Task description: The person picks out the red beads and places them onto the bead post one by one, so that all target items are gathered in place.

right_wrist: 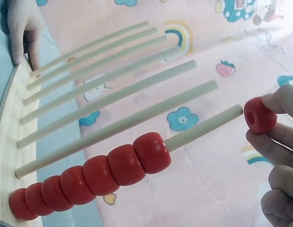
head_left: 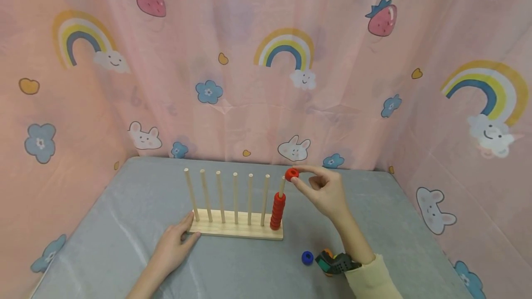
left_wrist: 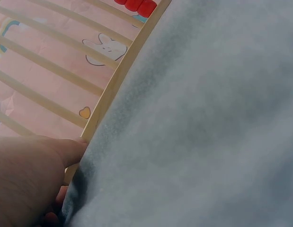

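Observation:
My right hand [head_left: 328,195] pinches a red bead [right_wrist: 265,113] between thumb and fingertips, right at the top of the rightmost peg [right_wrist: 208,126]. The bead's hole faces the peg tip in the right wrist view, with a small gap between them. Lower on that peg sits a stack of several red beads [head_left: 277,211], reaching down to the base. The wooden peg rack [head_left: 237,231] has a row of upright pegs, the others bare. At its left end my left hand [head_left: 171,247] grips the base, thumb in front and fingers behind.
A blue bead [head_left: 307,258] lies on the grey cloth [head_left: 249,271] to the right of the rack. Beside it are orange and yellow pieces, mostly hidden behind the dark wrist device [head_left: 338,263]. A pink patterned curtain [head_left: 178,50] surrounds the table.

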